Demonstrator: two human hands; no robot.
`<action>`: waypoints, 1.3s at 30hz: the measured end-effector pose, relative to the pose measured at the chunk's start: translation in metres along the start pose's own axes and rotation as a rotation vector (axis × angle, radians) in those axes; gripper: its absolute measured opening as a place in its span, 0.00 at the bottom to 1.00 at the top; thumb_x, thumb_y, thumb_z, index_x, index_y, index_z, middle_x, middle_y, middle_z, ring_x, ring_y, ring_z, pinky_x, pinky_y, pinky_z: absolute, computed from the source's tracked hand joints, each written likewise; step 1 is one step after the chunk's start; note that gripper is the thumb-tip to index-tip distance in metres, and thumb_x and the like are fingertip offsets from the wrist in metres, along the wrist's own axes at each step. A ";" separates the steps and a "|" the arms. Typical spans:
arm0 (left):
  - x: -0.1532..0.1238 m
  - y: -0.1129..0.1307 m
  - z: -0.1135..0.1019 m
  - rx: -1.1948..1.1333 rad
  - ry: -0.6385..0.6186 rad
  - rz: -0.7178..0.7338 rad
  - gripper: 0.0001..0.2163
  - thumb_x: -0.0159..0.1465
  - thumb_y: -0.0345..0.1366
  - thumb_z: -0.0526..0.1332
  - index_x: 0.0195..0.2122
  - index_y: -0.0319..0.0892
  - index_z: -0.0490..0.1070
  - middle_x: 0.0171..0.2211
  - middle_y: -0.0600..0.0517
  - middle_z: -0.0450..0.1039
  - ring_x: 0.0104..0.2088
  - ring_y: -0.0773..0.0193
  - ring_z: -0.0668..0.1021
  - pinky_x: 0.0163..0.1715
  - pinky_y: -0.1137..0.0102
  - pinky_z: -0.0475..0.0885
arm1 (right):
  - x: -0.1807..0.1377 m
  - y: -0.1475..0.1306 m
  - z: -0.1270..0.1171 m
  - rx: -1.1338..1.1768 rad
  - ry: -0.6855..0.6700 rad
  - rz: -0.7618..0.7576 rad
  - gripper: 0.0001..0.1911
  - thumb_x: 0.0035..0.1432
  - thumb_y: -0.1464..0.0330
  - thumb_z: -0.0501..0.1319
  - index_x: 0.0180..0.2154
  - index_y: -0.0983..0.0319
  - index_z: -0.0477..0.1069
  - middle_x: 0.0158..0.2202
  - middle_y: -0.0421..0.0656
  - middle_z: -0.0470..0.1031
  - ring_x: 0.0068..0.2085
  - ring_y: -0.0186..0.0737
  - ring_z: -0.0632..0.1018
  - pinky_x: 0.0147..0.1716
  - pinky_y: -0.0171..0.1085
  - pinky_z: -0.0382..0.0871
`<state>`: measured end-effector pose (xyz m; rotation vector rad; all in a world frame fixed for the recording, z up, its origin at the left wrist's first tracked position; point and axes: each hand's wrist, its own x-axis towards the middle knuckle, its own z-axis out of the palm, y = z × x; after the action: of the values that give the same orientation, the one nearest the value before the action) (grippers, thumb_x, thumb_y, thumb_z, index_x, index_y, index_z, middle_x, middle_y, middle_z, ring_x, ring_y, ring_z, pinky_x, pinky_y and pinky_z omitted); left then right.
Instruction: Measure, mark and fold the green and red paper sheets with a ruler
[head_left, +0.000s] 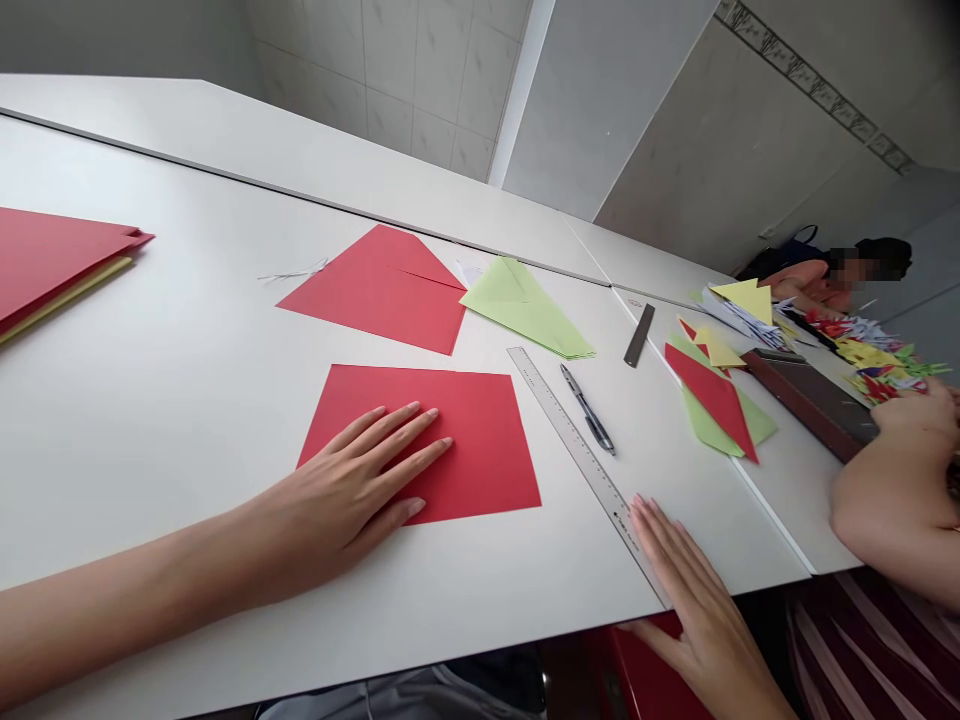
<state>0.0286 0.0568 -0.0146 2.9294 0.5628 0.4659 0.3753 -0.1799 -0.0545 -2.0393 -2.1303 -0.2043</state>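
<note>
Flat on a red sheet of paper (pixel 480 440) lies my left hand (pixel 382 470), its fingers spread. My right hand (pixel 682 570) rests at the table's front edge with fingers stretched out, its fingertips touching the lower part of a clear ruler (pixel 562 430). The thumb of that hand hangs apart, below the edge. Between the ruler and the right side of the table is a dark pen (pixel 589 412). Beyond the red sheet sit another red paper piece (pixel 390 290) and several stacked light green sheets (pixel 525 310).
A folded red stack (pixel 60 265) lies at the left. To the right are a short dark ruler (pixel 640 336), red and green papers (pixel 716 405) and a brown box (pixel 810 395). A co-worker's arm (pixel 892 480) leans there; another person (pixel 817 275) sits farther back near colourful folded paper (pixel 877 350).
</note>
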 end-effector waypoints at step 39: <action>0.015 0.013 -0.030 -0.321 -0.321 0.295 0.31 0.61 0.21 0.49 0.67 0.38 0.57 0.68 0.51 0.53 0.68 0.61 0.58 0.69 0.64 0.54 | 0.054 -0.017 -0.007 0.350 0.140 -0.278 0.31 0.66 0.82 0.50 0.64 0.53 0.62 0.64 0.41 0.67 0.64 0.44 0.68 0.58 0.39 0.71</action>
<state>0.0363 0.0526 0.0203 2.6974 0.0116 0.0917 0.3561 -0.1302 -0.0347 -1.4936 -2.1742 -0.0081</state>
